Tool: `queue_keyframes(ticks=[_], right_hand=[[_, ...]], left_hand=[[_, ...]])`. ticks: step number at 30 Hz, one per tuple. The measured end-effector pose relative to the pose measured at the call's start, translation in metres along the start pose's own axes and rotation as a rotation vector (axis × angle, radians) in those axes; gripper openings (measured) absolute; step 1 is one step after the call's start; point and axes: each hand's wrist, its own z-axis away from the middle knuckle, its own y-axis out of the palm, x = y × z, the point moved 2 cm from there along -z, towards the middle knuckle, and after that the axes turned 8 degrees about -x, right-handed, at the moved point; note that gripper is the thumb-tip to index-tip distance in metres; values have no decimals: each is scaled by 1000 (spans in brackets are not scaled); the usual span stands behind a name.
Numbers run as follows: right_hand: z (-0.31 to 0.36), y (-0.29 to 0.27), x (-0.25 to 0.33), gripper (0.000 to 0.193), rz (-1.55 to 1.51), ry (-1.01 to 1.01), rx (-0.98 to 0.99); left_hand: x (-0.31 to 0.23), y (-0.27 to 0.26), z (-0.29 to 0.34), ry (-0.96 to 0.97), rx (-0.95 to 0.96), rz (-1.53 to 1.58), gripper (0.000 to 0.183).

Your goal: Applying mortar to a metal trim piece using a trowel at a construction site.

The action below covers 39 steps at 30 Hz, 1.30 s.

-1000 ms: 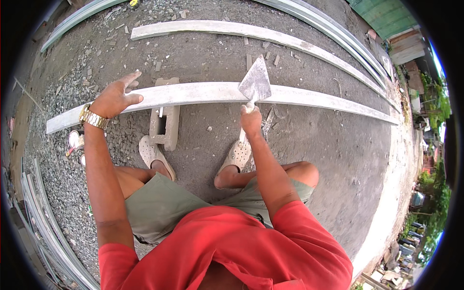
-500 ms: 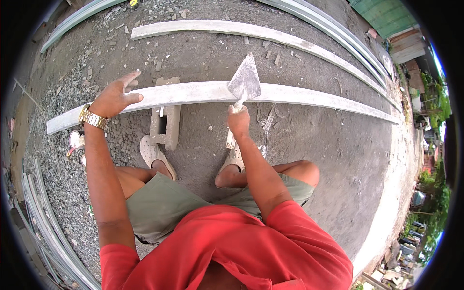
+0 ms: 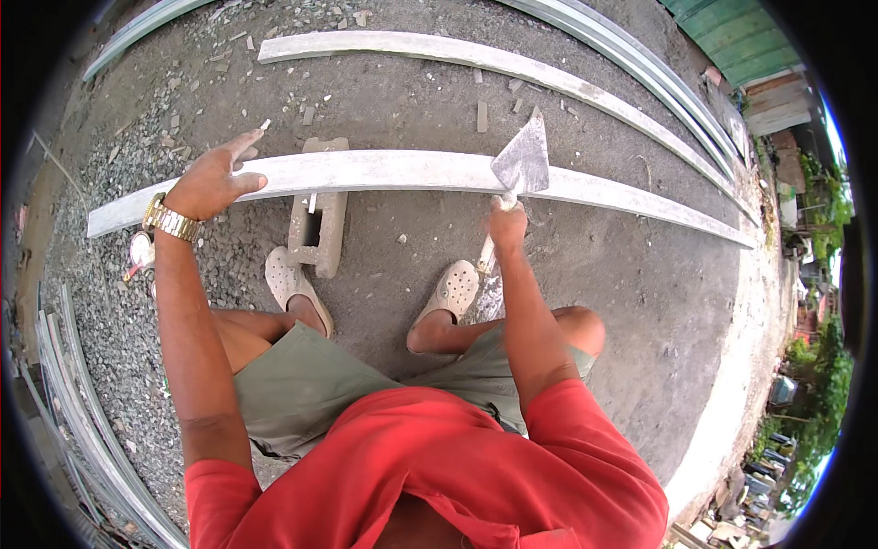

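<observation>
Trowel [image 3: 523,165]: located over the far and near edges of a long, white-smeared beam [image 3: 393,170], right of its mid-length. The blade is pointed, grey and coated with white residue; its tip projects past the beam's far edge. Contact between blade and beam cannot be confirmed from this angle.

Right hand [image 3: 508,224]: grip clamped on the trowel's pale handle, close below the blade, with the handle's tail emerging toward the wearer.

Left hand [image 3: 212,185]: located near the beam's left end, grip spread, thumb apart from the fingers. The thumb lies over the beam's top; contact beneath the palm is hidden. A metal watch band [image 3: 171,220] encircles the wrist; its dial is out of sight.

Labels and containers: a small, round, whitish item [image 3: 140,249] with some red lies on the gravel by the beam's left end. Any print is too small to read; whether it is a container cannot be determined. A hollow block [image 3: 333,233] sits under the beam, far edge protruding beyond it; contents of its dark cavity cannot be made out.

A second whitish beam [image 3: 430,48] lies farther out on the ground [image 3: 622,274].
</observation>
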Motion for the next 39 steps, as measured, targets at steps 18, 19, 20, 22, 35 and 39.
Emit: queue_keyframes(ticks=[18,19,20,22,35,39], right_hand=[[41,-1,32,33,29,-88,-24],[3,-22,2,31,-46,19,-86],[-38,-45,-34,29,-172,116,-138],[-27,-61,-14,28,-233,259,-130],[75,-1,34,27,-3,-214,-44],[-41,-45,-73,20,-72,17,-243]], left_hand=[[-7,13,-14,8,86,-35,75],[-5,10,-13,-1,56,-46,74],[-1,8,-15,11,60,-34,74],[28,-2,0,-91,21,-165,73],[0,5,-8,21,41,-62,74],[12,-1,-2,-37,9,-88,71]])
